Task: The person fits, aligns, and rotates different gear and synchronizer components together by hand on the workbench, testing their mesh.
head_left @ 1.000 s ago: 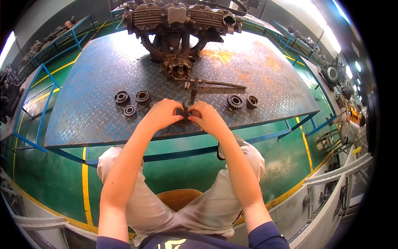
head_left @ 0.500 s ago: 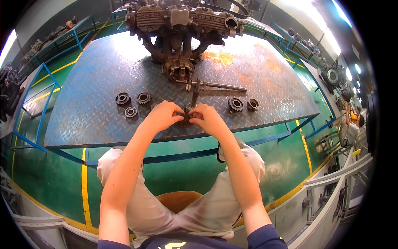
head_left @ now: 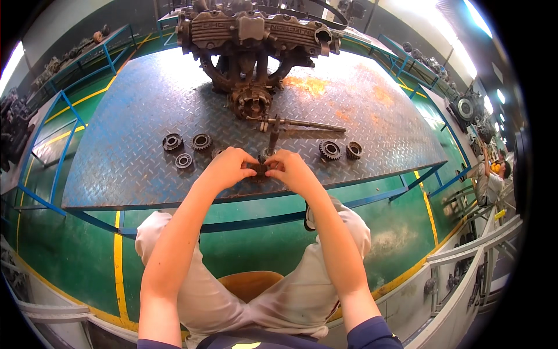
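Observation:
My left hand [head_left: 228, 167] and my right hand [head_left: 292, 170] meet over the near edge of a steel checker-plate table [head_left: 128, 110]. Between the fingertips of both sits a small dark gear-like part [head_left: 258, 169], mostly hidden by my fingers. Just beyond it a short upright shaft [head_left: 272, 139] stands next to a long rusty shaft [head_left: 308, 124] lying on the plate. Three loose gears [head_left: 172, 141] lie to the left of my hands, and two gears [head_left: 330, 149] lie to the right.
A large rusty engine block [head_left: 256, 41] stands at the far middle of the table. Blue rails [head_left: 52, 192] frame the table over a green floor with yellow lines. Another person [head_left: 491, 177] sits at the right. More engine parts [head_left: 465, 107] line the far right.
The view has tilted slightly. My hands stay together on the small part at the table's near edge, with only slight finger shifts.

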`<state>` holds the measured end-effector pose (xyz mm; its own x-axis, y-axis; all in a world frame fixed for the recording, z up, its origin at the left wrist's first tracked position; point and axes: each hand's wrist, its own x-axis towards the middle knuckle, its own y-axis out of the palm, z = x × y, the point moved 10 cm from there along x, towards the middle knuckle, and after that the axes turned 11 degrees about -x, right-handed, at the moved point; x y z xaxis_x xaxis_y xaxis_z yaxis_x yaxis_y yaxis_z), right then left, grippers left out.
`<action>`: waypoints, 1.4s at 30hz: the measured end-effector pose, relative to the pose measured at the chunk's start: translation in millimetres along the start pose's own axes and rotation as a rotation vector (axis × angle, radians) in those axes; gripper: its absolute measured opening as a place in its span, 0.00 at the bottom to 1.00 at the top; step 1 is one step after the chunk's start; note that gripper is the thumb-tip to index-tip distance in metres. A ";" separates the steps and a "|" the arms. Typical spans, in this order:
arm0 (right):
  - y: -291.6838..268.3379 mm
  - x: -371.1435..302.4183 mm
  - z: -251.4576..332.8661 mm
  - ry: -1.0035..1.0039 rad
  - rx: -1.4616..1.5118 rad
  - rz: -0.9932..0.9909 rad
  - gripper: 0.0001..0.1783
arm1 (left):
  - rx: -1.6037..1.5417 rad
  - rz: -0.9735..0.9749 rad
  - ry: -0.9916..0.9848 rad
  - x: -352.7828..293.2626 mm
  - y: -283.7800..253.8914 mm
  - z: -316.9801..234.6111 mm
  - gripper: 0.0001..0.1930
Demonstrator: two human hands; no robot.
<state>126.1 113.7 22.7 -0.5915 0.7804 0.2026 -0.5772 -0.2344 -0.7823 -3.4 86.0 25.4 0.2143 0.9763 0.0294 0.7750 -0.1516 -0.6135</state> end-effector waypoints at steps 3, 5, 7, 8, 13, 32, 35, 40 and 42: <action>-0.8 -0.9 -2.9 -0.015 0.019 -0.017 0.15 | 0.008 -0.009 0.022 2.7 1.6 -3.3 0.16; 0.1 -0.5 -4.2 -0.026 0.019 -0.024 0.16 | 0.002 -0.007 0.020 2.3 2.0 -3.7 0.17; -1.7 -0.4 -3.1 -0.016 0.003 -0.017 0.16 | -0.034 -0.019 0.014 1.8 1.2 -3.0 0.17; -2.2 -0.8 -3.0 -0.005 -0.012 -0.009 0.16 | -0.034 -0.020 0.017 2.3 1.7 -2.6 0.17; 0.1 0.3 -3.2 -0.001 0.005 -0.015 0.16 | -0.051 -0.024 0.018 2.2 0.7 1.6 0.18; 1.4 0.6 -2.7 -0.015 0.014 0.019 0.21 | -0.073 0.021 0.002 -0.1 2.0 7.4 0.22; -0.5 -0.9 -0.3 -0.033 0.044 0.012 0.20 | -0.091 0.025 0.019 -0.8 3.1 4.9 0.21; 0.6 -2.9 -1.5 -0.046 0.032 -0.020 0.18 | -0.081 -0.038 0.090 -2.1 1.9 0.6 0.20; 3.0 -2.8 -5.3 -0.027 0.038 -0.030 0.17 | -0.085 -0.044 0.084 0.0 1.7 3.6 0.20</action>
<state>129.0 113.9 16.7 -0.5883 0.7718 0.2413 -0.6152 -0.2336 -0.7530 -4.3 86.3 21.6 0.2250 0.9665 0.1231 0.8315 -0.1246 -0.5413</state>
